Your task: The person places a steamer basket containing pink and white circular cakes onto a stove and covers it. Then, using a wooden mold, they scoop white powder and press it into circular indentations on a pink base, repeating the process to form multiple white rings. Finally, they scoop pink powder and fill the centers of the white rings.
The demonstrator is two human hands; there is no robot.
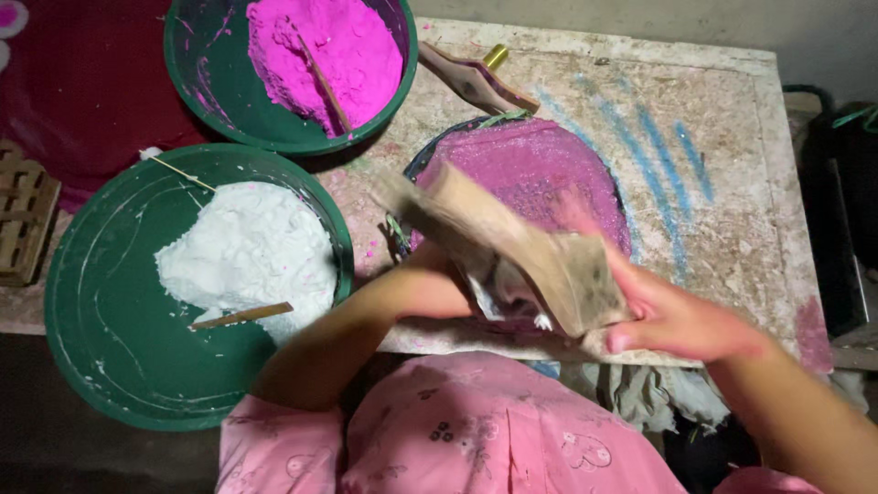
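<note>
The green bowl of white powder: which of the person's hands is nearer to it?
Left. The left hand is just right of the green bowl of white powder; the right hand is farther right, holding the brown wooden block.

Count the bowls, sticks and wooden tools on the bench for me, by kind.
Green bowls: 2, one of white powder, one of pink powder
Thin sticks in the powder: 3, two in the white, one in the pink
Wooden tools: 2, a blurred one in both hands, one lying on the bench
Total: 7
</note>
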